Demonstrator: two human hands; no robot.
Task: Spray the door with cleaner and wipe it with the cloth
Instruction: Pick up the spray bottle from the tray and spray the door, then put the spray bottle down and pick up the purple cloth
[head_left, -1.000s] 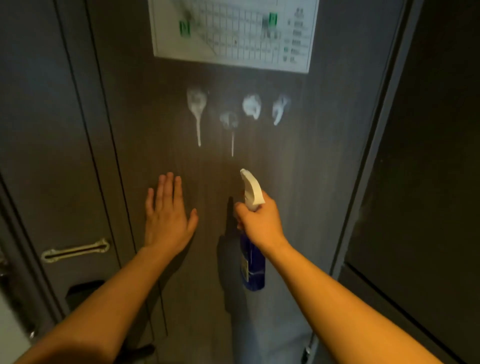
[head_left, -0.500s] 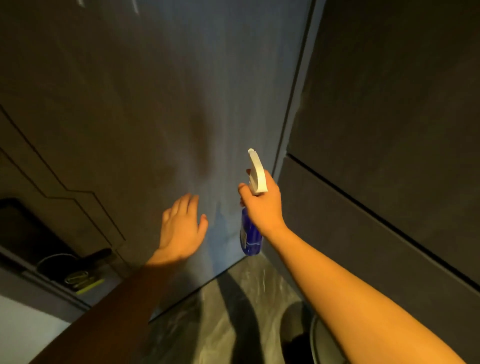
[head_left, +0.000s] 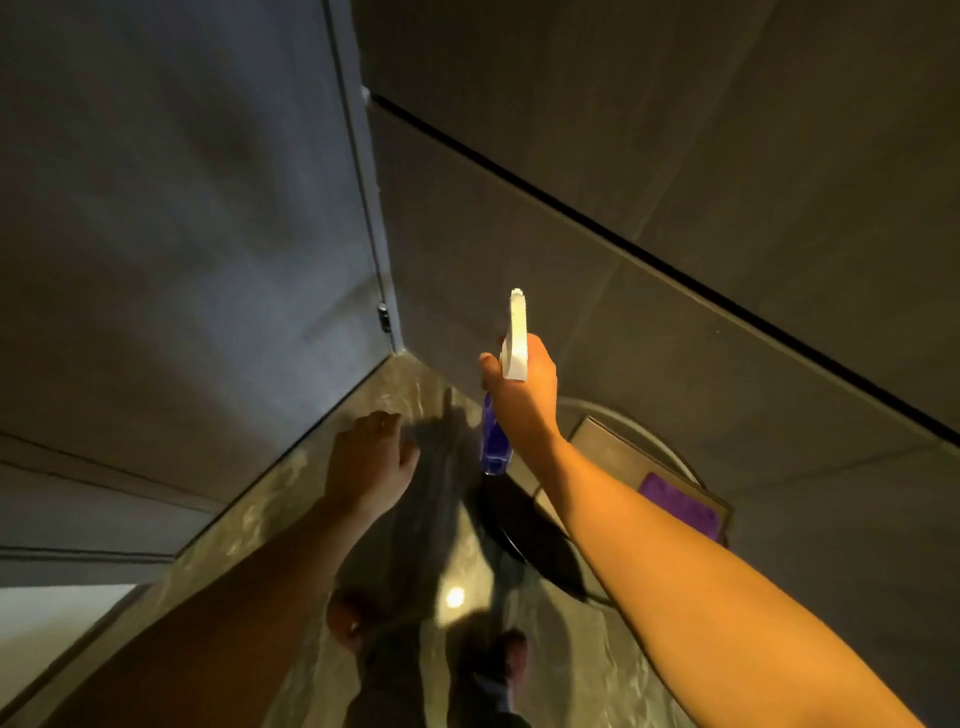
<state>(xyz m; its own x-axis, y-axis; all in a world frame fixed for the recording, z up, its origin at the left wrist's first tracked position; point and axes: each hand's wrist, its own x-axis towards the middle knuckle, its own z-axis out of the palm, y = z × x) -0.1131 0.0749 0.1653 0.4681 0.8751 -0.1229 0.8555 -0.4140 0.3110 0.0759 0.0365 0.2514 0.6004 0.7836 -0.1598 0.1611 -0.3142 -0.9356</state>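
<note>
While the right hand (head_left: 522, 400) closes around the spray bottle (head_left: 496, 441) at frame centre, its long axis runs upright, white nozzle (head_left: 517, 332) uppermost, pointing toward the wall. The left hand (head_left: 371, 462), loosely open, holds nothing. Lower right, a round tray (head_left: 649, 431) carries a purple cloth (head_left: 680, 506). The door (head_left: 182, 234) fills the upper left.

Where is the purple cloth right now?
In the head view, the purple cloth lies low on the right, on a tan board over a round bin, by the wall, just right of the right forearm whose hand holds the blue spray bottle.
</note>
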